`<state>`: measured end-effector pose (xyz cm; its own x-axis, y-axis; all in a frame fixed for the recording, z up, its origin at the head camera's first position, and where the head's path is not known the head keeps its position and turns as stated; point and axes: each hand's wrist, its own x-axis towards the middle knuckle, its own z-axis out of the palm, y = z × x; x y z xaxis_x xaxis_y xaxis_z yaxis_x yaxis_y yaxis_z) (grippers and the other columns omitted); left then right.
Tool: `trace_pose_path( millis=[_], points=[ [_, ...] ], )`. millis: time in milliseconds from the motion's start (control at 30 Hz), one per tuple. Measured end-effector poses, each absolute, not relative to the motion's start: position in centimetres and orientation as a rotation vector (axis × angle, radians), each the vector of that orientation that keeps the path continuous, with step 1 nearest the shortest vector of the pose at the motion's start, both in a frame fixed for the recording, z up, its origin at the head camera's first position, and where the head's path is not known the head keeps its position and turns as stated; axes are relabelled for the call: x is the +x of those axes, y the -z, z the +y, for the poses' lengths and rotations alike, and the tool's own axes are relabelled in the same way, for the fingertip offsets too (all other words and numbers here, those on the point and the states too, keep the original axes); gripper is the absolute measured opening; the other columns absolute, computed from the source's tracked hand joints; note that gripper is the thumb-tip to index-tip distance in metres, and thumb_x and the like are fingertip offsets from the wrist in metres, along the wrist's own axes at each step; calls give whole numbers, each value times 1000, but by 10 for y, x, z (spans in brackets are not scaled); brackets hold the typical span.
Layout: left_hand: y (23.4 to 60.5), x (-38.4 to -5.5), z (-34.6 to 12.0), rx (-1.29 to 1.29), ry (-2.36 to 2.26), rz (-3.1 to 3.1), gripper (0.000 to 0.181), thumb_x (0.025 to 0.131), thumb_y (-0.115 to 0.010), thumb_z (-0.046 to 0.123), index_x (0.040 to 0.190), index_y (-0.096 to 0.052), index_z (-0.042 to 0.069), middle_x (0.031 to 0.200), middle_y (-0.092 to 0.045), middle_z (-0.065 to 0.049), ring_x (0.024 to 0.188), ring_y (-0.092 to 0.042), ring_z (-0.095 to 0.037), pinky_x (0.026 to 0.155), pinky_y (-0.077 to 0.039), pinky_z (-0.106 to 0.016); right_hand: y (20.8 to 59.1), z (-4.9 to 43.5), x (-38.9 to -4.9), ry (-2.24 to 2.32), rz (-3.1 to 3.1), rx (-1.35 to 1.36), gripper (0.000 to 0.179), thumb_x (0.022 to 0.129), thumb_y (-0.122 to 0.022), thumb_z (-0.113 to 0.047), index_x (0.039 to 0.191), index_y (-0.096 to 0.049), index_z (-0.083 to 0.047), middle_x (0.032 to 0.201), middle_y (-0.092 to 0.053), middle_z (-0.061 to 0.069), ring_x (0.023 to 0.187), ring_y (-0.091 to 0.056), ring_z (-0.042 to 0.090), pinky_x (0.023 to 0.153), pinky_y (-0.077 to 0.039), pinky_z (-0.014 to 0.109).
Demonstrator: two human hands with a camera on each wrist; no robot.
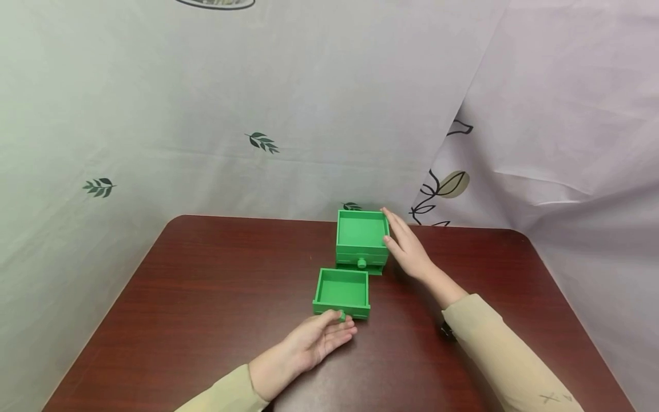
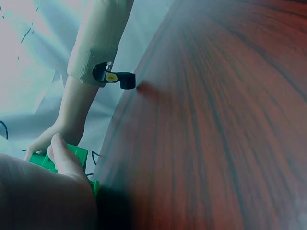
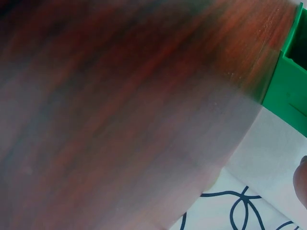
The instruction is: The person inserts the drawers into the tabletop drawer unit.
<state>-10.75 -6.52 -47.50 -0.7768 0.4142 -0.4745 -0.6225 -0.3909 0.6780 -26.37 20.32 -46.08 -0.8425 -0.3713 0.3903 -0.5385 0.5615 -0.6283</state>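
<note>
A small green drawer [image 1: 324,309], with nothing in it, is out in front of a green mini chest of drawers [image 1: 362,250]. My left hand [image 1: 315,344] pinches the drawer's round knob [image 1: 342,315] between thumb and fingers, the palm turned partly up. Along the right side of the chest lies my right hand [image 1: 409,249], its fingers straight and touching the wall. The chest has a shallow open top and its own front knob [image 1: 362,263]. Part of its green wall [image 3: 288,93] shows in the right wrist view, with a fingertip [image 3: 301,184] below.
Everything stands on a dark red-brown wooden table [image 1: 231,286]. Behind it hangs a pale cloth [image 1: 309,114] with leaf prints, close to the table's back edge. A black wrist camera [image 2: 115,76] sits on the right sleeve.
</note>
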Motion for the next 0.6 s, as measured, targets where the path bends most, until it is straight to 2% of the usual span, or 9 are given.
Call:
trace_pose_path(
  millis=[233, 467, 600],
  points=[
    [482, -110, -50, -310, -2165, 1221, 15, 105, -54, 8, 117, -55, 0, 114, -71, -12, 104, -75, -20, 106, -63, -33, 463, 203, -264, -1152, -2573, 766, 64, 109, -47, -16, 167, -25, -2, 172, -30, 23, 160, -28, 43, 132, -25, 66],
    [487, -114, -36, -315, -2146, 1270, 6, 102, -54, 4, 104, -59, 3, 103, -73, -10, 98, -76, -19, 103, -64, -35, 462, 203, -263, -1148, -2574, 765, 63, 110, -48, -17, 167, -26, -1, 172, -30, 23, 159, -29, 44, 132, -26, 66],
    [487, -117, -29, -308, -2136, 1288, 8, 101, -53, 3, 100, -61, 5, 98, -74, -8, 96, -76, -19, 103, -64, -37, 461, 204, -263, -1162, -2578, 766, 64, 110, -48, -17, 167, -26, 0, 172, -30, 23, 160, -29, 44, 132, -26, 66]
  ],
)
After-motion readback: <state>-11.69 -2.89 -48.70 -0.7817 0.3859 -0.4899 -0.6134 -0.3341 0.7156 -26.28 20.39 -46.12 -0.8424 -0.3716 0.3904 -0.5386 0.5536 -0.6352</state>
